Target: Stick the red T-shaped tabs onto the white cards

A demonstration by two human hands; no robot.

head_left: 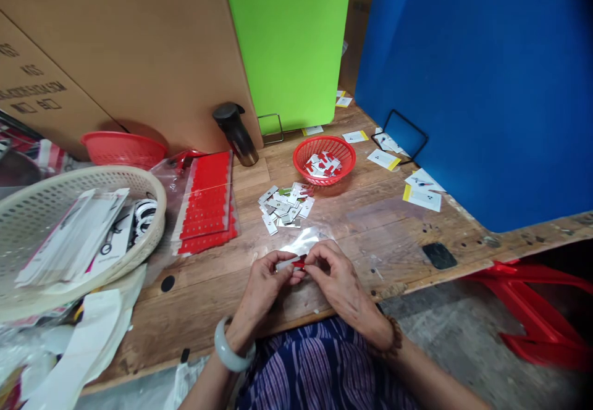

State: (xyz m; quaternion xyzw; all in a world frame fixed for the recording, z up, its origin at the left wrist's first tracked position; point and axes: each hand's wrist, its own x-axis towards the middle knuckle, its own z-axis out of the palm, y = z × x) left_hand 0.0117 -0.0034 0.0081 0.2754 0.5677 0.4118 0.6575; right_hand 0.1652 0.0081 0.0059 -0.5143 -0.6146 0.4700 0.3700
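Note:
My left hand [266,280] is closed in a pinch on a small silvery metal plate [286,263], just above the table's front edge. From the other side, the fingertips of my right hand [338,277] grip a small red piece [300,262] lying against that plate. Fingers partly cover both parts. Beyond my hands is a loose pile of similar small metal plates [285,206]. Farther back, a red basket [299,166] contains several plates with red parts on them.
Red perforated sheets [208,194] lie left of the pile, near a dark flask [238,135]. A cream basket [157,212] of packaged items occupies the left. Green [291,39] and blue boards [477,89] stand behind, with printed cards [383,159] along the right edge.

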